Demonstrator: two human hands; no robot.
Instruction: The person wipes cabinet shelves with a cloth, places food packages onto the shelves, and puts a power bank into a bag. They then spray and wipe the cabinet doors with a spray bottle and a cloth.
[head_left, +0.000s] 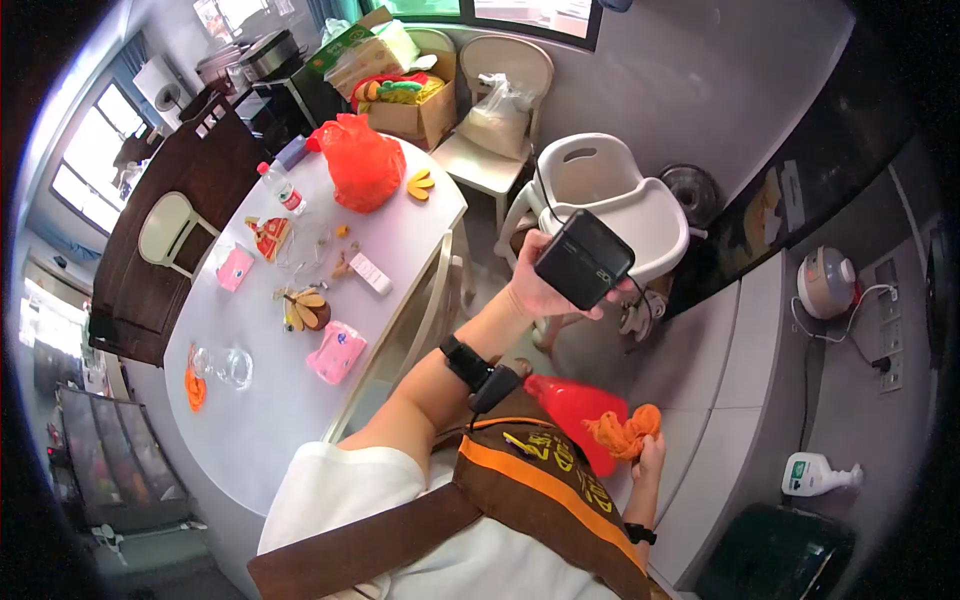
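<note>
My left hand stretches forward past the table and is closed around a black power bank with lit digits and a cable running from it. Down by my apron, my right hand grips a bunched orange cloth. A red plastic bag hangs right beside the cloth; whether my right hand also holds the bag, I cannot tell. Dark straps circle both my wrists.
A round white table carries another red bag, a water bottle, pink packets and a clear plastic bottle. A white high chair stands ahead. Right is a low cabinet with a spray bottle beyond.
</note>
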